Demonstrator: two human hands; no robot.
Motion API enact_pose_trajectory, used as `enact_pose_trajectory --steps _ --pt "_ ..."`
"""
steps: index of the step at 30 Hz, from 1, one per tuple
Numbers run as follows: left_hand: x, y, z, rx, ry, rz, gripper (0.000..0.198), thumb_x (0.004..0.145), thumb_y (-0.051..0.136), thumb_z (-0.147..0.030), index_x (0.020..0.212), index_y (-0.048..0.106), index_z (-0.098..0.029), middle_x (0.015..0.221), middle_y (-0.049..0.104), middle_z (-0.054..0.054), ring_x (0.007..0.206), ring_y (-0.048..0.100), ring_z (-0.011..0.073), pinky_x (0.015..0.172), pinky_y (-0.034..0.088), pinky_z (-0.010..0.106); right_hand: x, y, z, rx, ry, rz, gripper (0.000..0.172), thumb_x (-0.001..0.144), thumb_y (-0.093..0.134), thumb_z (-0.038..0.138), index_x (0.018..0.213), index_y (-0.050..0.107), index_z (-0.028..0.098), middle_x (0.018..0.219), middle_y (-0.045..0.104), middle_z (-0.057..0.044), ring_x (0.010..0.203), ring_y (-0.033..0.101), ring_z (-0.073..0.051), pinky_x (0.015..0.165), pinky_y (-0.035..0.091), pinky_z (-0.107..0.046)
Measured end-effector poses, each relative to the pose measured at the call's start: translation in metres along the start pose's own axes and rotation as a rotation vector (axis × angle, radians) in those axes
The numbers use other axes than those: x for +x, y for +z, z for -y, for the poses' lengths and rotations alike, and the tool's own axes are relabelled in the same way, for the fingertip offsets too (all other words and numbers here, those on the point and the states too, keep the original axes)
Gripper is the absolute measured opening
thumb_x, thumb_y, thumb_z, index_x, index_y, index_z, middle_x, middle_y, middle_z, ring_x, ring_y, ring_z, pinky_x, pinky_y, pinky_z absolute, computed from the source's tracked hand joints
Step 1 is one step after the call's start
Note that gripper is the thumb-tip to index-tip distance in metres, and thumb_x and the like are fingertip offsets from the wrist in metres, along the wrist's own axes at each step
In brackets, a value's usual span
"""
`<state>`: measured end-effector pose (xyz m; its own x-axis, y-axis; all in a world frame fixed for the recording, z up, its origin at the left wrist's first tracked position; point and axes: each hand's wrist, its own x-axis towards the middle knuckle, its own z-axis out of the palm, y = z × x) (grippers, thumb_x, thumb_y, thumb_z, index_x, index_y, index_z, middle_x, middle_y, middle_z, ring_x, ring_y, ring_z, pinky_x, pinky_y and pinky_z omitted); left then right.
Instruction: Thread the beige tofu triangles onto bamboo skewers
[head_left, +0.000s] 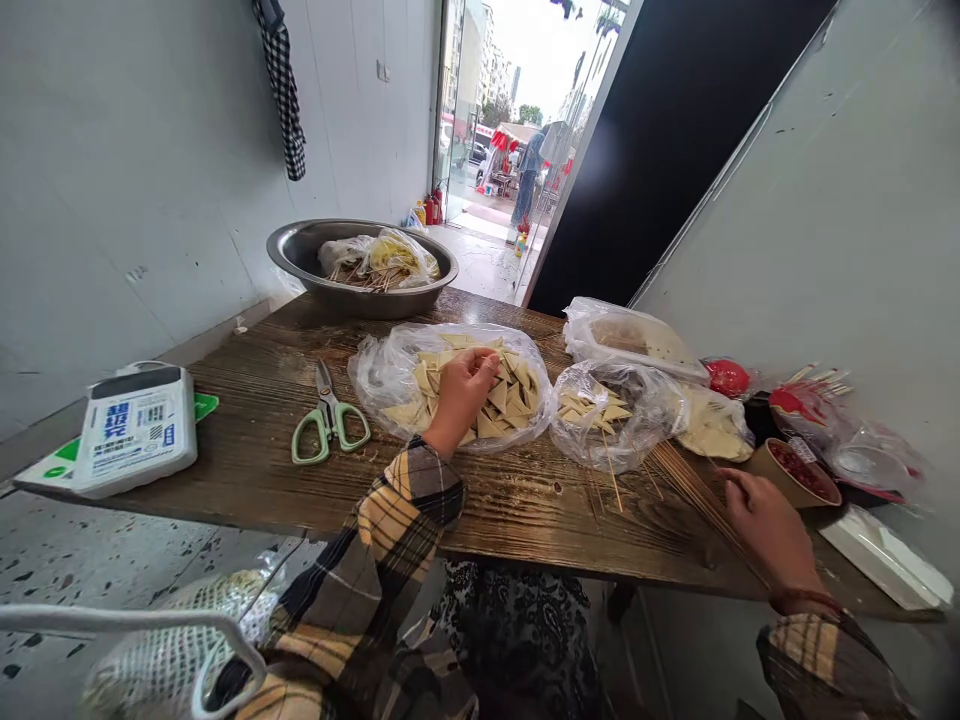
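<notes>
My left hand (463, 392) is over a pile of pale, flat triangular pieces (517, 395), which look like cut tofu skin, in an opened clear plastic bag (382, 365). Its thumb and fingertips are pinched together; what they hold is hidden. On the right, my right hand (766, 520) is closed beside a bundle of bamboo skewers (690, 490), with a thin skewer seeming to show at its fingertips. Between the hands, a second plastic bag (645, 420) contains more triangles threaded on skewers, one skewer (613, 475) sticking out toward me.
Green-handled scissors (328, 420) lie left of the pile. A metal basin (289, 245) with bagged skewers stands behind. At left is a white package (139, 430). Along the right are a plastic-wrapped tray (637, 335), a tub of red food (799, 470) and a white packet (889, 555).
</notes>
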<state>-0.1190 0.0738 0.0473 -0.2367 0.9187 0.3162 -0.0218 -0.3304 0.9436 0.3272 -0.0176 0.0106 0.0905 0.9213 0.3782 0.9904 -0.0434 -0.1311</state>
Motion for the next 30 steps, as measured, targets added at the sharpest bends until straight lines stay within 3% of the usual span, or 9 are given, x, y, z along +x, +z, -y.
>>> enact_pose_trajectory --steps 4,8,14,18,23,30 --pt "-0.004 0.0 0.002 0.58 0.187 0.179 0.015 0.083 0.056 -0.031 0.086 0.066 -0.02 0.083 0.066 0.006 0.077 0.058 0.0198 0.073 0.044 0.032 0.001 -0.018 0.034 0.369 0.281 -0.148 0.038 0.083 0.049 0.048 0.1 0.068 0.02 0.074 0.064 -0.004 0.06 0.054 -0.019 0.057 0.041 -0.031" --pt "-0.01 0.001 0.001 1.035 0.257 0.251 0.021 0.086 0.05 -0.028 0.091 0.066 -0.016 0.098 0.063 0.014 0.094 0.058 0.0266 0.081 0.042 0.037 0.003 -0.024 0.098 0.984 0.325 -0.046 0.041 0.076 0.064 0.054 0.098 0.066 0.019 0.059 0.049 0.003 0.05 0.042 -0.011 0.045 0.032 -0.023" --pt "-0.014 0.004 0.001 1.261 0.276 0.279 0.024 0.087 0.051 -0.03 0.093 0.066 -0.013 0.107 0.06 0.02 0.1 0.055 0.0329 0.08 0.041 0.042 0.001 -0.023 0.2 1.346 0.257 0.273 0.034 0.074 0.07 0.049 0.091 0.067 0.02 0.061 0.051 0.004 0.052 0.043 -0.009 0.042 0.031 -0.018" --pt "-0.015 0.006 0.002 1.298 0.279 0.305 0.027 0.087 0.052 -0.034 0.092 0.067 -0.012 0.109 0.059 0.021 0.099 0.055 0.0346 0.077 0.042 0.043 0.009 -0.011 0.25 1.569 0.24 0.426 0.03 0.072 0.074 0.044 0.086 0.068 0.018 0.065 0.053 0.003 0.056 0.046 -0.008 0.044 0.034 -0.017" --pt "-0.015 0.006 0.005 1.279 0.277 0.342 0.022 0.084 0.057 -0.032 0.09 0.066 -0.013 0.109 0.059 0.02 0.103 0.054 0.0335 0.082 0.043 0.043 0.029 0.012 0.279 1.713 0.272 0.468 0.029 0.067 0.077 0.041 0.08 0.068 0.017 0.063 0.052 0.004 0.055 0.044 -0.007 0.045 0.032 -0.017" --pt "-0.015 0.008 0.004 1.271 0.281 0.414 0.015 0.084 0.053 -0.022 0.093 0.063 -0.015 0.107 0.061 0.015 0.101 0.057 0.0273 0.085 0.045 0.037 0.041 0.037 0.28 1.667 0.222 0.491 0.03 0.067 0.076 0.043 0.081 0.068 0.018 0.061 0.052 0.004 0.054 0.044 -0.008 0.047 0.032 -0.02"
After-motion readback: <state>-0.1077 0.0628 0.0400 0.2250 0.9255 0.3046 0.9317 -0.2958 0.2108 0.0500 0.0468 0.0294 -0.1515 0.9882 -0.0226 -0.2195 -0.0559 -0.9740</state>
